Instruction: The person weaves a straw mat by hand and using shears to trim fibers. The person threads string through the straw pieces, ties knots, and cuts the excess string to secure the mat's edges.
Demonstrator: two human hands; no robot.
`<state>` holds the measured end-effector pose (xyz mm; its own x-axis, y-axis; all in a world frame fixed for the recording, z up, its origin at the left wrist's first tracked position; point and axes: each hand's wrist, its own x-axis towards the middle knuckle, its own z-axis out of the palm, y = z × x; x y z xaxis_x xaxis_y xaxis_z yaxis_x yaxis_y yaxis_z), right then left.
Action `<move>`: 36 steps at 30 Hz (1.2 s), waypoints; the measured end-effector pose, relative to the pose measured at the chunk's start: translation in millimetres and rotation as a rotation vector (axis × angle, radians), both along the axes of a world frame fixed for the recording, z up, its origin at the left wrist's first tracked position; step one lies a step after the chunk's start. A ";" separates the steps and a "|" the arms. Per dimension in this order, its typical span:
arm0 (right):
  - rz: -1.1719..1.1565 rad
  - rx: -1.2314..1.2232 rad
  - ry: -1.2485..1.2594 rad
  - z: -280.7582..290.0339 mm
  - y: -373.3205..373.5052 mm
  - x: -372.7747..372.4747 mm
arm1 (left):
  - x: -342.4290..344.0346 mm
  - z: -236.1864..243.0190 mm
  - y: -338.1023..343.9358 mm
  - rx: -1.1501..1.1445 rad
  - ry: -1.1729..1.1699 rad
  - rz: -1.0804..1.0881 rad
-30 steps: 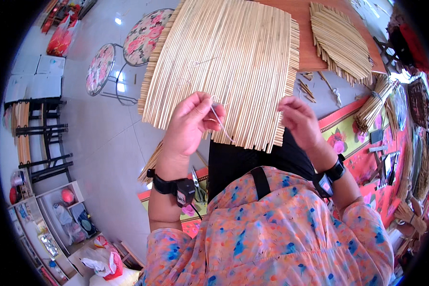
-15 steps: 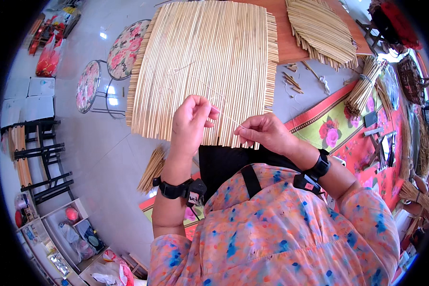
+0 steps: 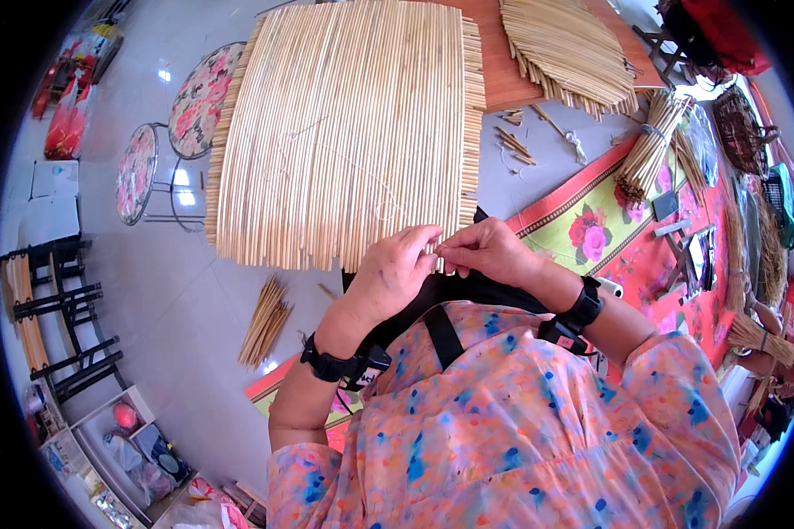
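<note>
Your left hand and right hand were together at the stalk mat's near right corner, grip unclear; floor stretched leftward.

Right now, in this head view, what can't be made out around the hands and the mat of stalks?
Head view: what, if anything, the bare left hand and bare right hand pinch; their own fingers cover it.
Head view: the full path of the thin white thread on the pale straw-coloured stalk mat; too fine.
Head view: the far side of the reddish-brown table; cut off by the upper edge.
</note>
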<state>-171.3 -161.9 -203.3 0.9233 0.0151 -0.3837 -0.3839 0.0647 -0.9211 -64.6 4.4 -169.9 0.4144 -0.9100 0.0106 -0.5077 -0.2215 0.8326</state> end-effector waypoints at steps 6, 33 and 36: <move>-0.001 -0.008 0.005 4.1 -5.7 -4.0 | -6.7 -17.6 0.4 0.057 0.233 0.117; 0.217 -1.243 -0.967 -86.6 -72.7 33.3 | 99.4 9.8 138.7 -0.441 -0.269 1.048; 0.269 -1.204 -1.052 -69.4 -71.1 37.5 | 90.6 9.8 145.7 -0.474 -0.254 1.077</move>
<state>-133.9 -233.1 -272.7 0.7919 0.3849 0.4740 0.5349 -0.8118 -0.2345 26.0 150.0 -160.0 0.8969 0.0183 0.4419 -0.4115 -0.3320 0.8488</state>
